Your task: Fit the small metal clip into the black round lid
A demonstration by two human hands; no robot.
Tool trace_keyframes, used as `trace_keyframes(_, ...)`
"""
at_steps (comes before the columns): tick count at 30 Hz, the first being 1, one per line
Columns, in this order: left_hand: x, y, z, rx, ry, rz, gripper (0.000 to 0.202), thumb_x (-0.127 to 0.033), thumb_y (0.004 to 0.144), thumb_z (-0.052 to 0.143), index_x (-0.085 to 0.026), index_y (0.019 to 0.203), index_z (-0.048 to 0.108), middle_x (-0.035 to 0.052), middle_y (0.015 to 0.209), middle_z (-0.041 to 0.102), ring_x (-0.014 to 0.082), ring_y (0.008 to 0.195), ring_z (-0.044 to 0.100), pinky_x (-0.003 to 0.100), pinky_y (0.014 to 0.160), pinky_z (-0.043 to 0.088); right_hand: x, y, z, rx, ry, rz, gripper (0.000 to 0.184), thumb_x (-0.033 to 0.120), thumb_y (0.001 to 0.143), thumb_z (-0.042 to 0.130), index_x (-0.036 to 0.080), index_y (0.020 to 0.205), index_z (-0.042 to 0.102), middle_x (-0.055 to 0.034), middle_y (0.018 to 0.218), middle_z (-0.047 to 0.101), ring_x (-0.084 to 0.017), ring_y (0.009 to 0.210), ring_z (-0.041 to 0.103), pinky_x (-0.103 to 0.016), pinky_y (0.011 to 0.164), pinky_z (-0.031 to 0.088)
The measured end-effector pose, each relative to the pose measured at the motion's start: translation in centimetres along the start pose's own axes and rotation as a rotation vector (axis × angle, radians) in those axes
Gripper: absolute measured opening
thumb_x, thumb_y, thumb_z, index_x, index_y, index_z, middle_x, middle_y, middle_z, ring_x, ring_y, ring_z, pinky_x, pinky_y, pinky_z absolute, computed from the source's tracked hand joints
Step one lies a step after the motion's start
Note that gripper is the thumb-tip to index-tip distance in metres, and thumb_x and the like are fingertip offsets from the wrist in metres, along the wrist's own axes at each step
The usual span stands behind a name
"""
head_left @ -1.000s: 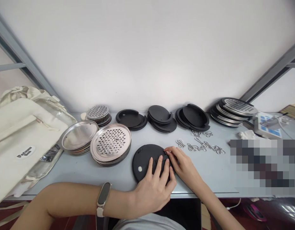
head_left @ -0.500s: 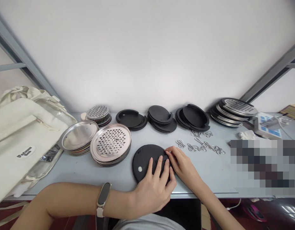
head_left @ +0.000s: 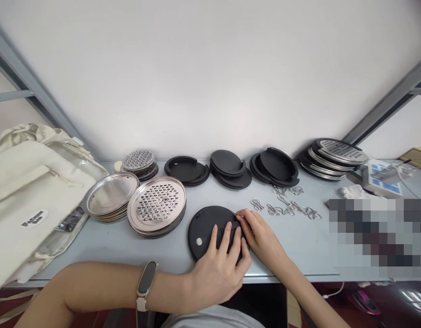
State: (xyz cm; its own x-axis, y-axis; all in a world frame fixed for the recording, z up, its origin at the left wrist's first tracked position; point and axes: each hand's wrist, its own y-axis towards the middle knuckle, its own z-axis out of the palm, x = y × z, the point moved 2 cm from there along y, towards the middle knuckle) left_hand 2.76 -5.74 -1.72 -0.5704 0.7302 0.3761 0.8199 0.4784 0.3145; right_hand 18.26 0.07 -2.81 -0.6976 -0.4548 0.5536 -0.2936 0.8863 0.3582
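Observation:
A round black disc [head_left: 206, 225] with a small white dot lies flat on the grey table near its front edge. My left hand [head_left: 219, 269] rests on the disc's near right part, fingers stretched out flat and pressing it down. My right hand [head_left: 261, 234] is at the disc's right rim, thumb and fingers pinched on a small metal wire clip that is mostly hidden. A scatter of several loose wire clips [head_left: 285, 207] lies just right of the disc.
Two stacks of metal plates [head_left: 109, 198], the nearer one perforated [head_left: 157, 205], stand to the left. Black disc stacks [head_left: 229, 168] line the back wall, with assembled lids [head_left: 333, 157] at the back right. A cream bag [head_left: 29, 196] fills the left end.
Almost nothing: my right hand's fingers have shifted slightly at the disc's rim. The left hand stays pressed on the disc.

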Motion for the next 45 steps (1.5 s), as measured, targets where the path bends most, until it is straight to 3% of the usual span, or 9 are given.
trace_keyframes(9,-0.1,-0.04,0.14,0.013,-0.007,-0.002,0.055,-0.037,0.094,0.038,-0.001,0.134,0.042,0.028,0.141,0.041,0.0428,0.132,0.038,0.059,0.103,0.029,0.29,0.07,-0.13,-0.026,-0.035,-0.033,0.017,0.021,0.099,0.035,0.023,0.092,0.05,-0.0051,0.081,0.061,-0.022,0.077,0.058,-0.036,0.07,0.048)
trace_keyframes(45,0.04,-0.05,-0.11,0.015,-0.008,0.001,0.052,-0.034,0.095,0.032,-0.001,0.134,0.043,0.0266,0.141,0.042,0.0449,0.131,0.037,0.058,0.098,0.036,-0.04,-0.25,0.3,-0.007,-0.059,-0.01,0.015,0.021,0.1,0.034,0.022,0.09,0.046,-0.0039,0.079,0.057,-0.022,0.076,0.052,-0.035,0.071,0.045)
